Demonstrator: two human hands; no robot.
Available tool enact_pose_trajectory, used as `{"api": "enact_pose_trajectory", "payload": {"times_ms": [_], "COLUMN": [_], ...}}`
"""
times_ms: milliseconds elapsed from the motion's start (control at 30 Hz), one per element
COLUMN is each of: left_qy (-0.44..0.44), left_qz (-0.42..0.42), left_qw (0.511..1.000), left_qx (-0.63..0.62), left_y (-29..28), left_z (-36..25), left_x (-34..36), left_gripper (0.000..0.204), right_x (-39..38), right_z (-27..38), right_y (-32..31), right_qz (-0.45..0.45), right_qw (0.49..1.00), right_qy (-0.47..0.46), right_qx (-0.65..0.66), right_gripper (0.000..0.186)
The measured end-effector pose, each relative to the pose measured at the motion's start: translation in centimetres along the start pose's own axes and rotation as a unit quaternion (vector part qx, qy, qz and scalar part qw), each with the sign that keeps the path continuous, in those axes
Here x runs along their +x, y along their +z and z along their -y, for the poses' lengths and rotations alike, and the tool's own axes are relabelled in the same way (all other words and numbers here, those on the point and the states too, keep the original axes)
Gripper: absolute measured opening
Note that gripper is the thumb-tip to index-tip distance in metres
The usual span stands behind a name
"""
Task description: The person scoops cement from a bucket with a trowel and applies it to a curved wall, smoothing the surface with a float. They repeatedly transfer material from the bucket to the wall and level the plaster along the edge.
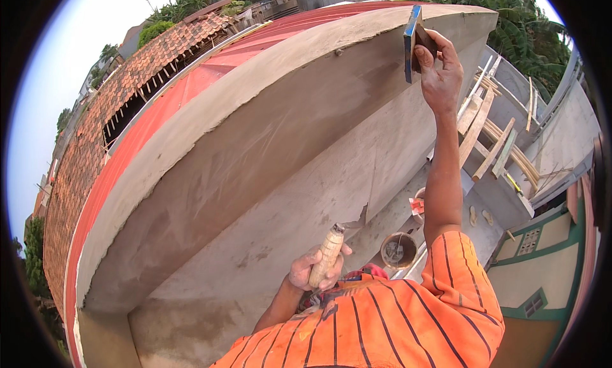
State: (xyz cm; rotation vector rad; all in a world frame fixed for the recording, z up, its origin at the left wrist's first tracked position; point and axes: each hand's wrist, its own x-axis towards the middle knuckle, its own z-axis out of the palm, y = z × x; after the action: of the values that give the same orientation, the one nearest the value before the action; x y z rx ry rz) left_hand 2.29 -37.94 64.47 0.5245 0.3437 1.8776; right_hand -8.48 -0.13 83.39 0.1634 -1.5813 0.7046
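My right hand (441,75) is raised at the far upper right, its fingers wrapped round the dark handle of a plastering float (412,44). The float's thin blue-edged board stands on edge against the upper wall, near the rim. Close to my chest, my left hand (312,269) grips the pale, round wooden handle of a trowel (329,252). Its grey blade blends into the wall behind, so its full outline is hard to make out. A band of darker, damp-looking plaster (255,126) runs along the wall under the lighter rough-edged top (210,110).
Below my right arm stands a bucket (399,250) with grey contents. Wooden planks (488,135) are stacked at the right, with sandals (473,216) on the floor nearby. Red metal roofing (210,68) lies beyond the wall, and a tiled roof (134,94) farther left.
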Motion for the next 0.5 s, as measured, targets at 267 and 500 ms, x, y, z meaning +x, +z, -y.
{"api": "enact_pose_trajectory", "payload": {"times_ms": [267,500], "left_qy": [-0.012,-0.027], "left_qz": [-0.001,-0.015], "left_qw": [1.0,1.0], "left_qx": [0.017,0.001], "left_y": [0.1,-0.2], "left_z": [-0.2,0.8], "left_x": [0.3,0.1], "left_gripper": [0.063,0.062], "right_x": [-1.1,7.8], "right_z": [2.9,8.6], "right_y": [-0.6,0.2], "right_qz": [-0.017,0.268], "right_qw": [0.987,0.962], "right_qy": [0.04,-0.019], "right_qx": [0.152,0.05], "right_gripper": [0.035,0.037]}}
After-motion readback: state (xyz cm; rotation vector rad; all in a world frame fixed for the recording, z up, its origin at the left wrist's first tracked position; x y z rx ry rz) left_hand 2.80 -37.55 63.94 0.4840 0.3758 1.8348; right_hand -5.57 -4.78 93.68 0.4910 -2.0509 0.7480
